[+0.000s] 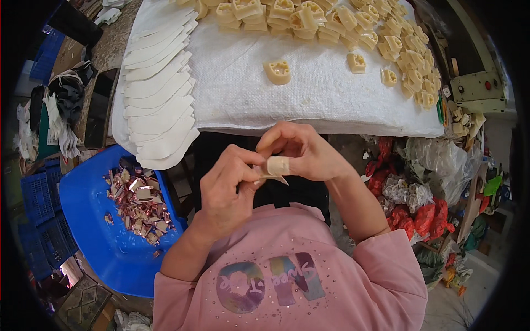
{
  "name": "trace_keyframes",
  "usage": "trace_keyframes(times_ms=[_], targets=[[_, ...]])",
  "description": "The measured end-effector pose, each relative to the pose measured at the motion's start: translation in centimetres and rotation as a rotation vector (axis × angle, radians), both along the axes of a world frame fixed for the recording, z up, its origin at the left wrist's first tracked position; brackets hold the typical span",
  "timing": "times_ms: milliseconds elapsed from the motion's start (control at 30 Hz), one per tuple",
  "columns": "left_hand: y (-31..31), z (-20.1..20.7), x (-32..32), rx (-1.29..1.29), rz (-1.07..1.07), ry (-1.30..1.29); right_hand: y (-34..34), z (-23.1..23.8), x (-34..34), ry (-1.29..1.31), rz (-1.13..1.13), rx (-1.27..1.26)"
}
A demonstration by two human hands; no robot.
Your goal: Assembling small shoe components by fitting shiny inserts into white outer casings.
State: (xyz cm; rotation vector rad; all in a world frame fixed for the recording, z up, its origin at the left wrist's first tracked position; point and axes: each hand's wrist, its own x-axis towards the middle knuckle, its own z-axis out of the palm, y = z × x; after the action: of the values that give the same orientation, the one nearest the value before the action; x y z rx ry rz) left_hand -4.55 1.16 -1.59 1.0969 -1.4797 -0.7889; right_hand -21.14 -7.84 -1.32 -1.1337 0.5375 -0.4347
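Just in front of my chest, my left hand (226, 179) and my right hand (312, 151) meet, fingers bent and pinching. Between them shows a thin pale piece (279, 179) with a pointed edge, mostly hidden by the fingers. A cream band (279, 165) covers the end of my right thumb; whether it is tape or part of the work I cannot tell. Ahead on the table lies a single cream hollow moulded piece (277, 72). To the left, white curved cut-out sheets (160, 105) overlap in a long row.
A white woven cover (232, 107) lies over the table, with many cream moulded pieces (331, 22) heaped along its far and right sides. At my left stands a blue basin (105, 254) holding shiny pink scraps (138, 196). Red and clear plastic bags (425, 218) are piled at the right.
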Motion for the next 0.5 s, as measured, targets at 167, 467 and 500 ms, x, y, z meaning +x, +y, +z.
trace_keyframes(times_ms=[167,467,500], targets=[[-0.2,-0.3,-0.3,0.106,0.044,0.143,1.1,-1.5,1.5,0.064,-0.247,-0.275],[-0.6,0.3,-0.9,0.308,0.189,0.58,1.3,-1.5,0.7,-0.156,-0.195,-0.327],[-0.6,0.3,-0.9,0.295,0.188,0.589,1.6,-1.3,0.9,-0.103,-0.247,-0.44]])
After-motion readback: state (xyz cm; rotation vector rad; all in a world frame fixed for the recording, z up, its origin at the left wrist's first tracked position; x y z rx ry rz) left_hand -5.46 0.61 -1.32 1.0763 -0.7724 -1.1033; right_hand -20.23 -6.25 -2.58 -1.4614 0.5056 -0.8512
